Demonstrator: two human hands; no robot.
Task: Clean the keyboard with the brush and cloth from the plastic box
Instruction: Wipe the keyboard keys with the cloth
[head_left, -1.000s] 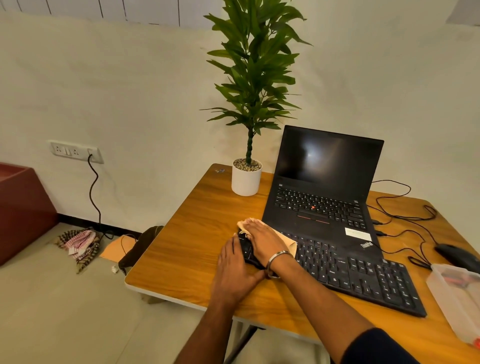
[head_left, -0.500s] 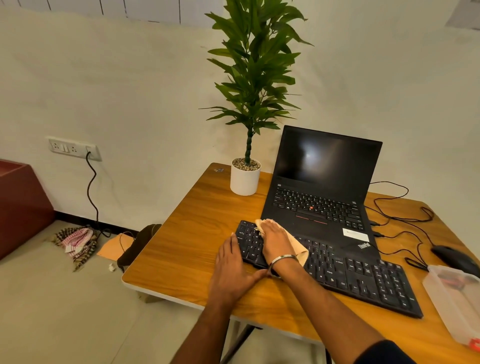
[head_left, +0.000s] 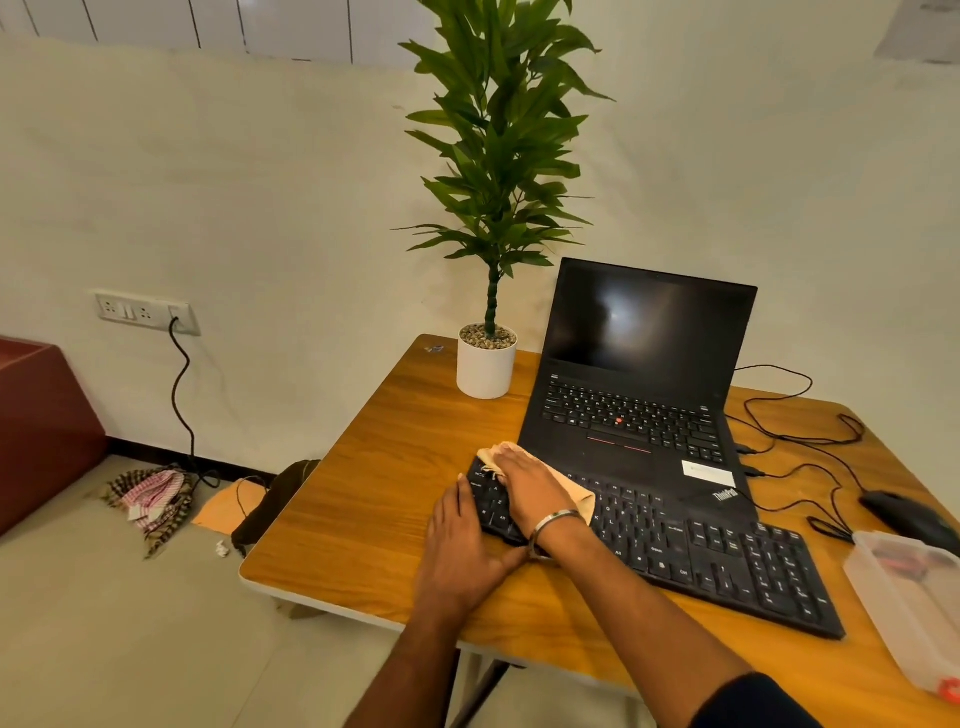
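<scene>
- Since half a second ago we note the right hand (head_left: 527, 486) and its cloth (head_left: 574, 496) shifted back toward the left end of the keyboard (head_left: 691, 556); a full second ago they lay at that same far-left edge, so we log one back-and-forth stroke.
- Right hand: fingers laid flat, pressing the tan cloth down on the keys; we see no curl round it.
- Left hand (head_left: 465, 543): fingers straight, resting against the keyboard's near-left corner and the tabotop edge beside it, bracing; position unchanged across the frames.
- Keyboard: black, full-size, lying on the tabletop (head_left: 374, 499) in front of the open laptop (head_left: 639, 395), its far edge touching the laptop's front.
- Plastic box (head_left: 904, 597): clear, at the right edge of the tabletop, well apart from both hands; something red shows inside, which may be the brush, though we cannot tell.
- Also present: potted plant (head_left: 488, 358), mouse (head_left: 906, 517) with trailing cables.
- Judgement: wiping is under way on the left block only; the middle keys and number pad appear yet to be covered.
</scene>
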